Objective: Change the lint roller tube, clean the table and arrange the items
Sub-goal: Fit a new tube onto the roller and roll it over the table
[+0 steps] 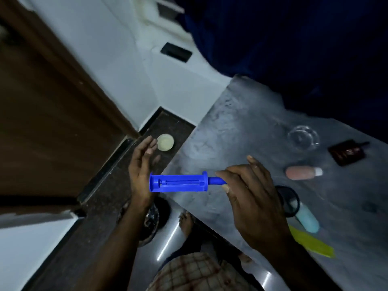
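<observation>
- Roller frame (178, 183) bare of any tube; right grip (255, 198) pinches its handle.
- Left grip (141, 171) spread beside frame's far end.
- Next: fetch a fresh tube, none identifiable on the desk (241, 122).

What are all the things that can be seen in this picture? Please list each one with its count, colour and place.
lint roller handle: one, blue, bare of any tube, held in the air between the hands
glass bowl: one, clear, far part of the table
sachet: one, dark brown, right of the bowl
pink bottle: one, white cap, lying on the table
light blue bottle: one, lying near the table's edge
yellow-green strip: one, flat on the table
table: one, grey
round disc: one, cream, on the dark ledge
left hand: open, behind the roller's end
right hand: gripping the handle
</observation>
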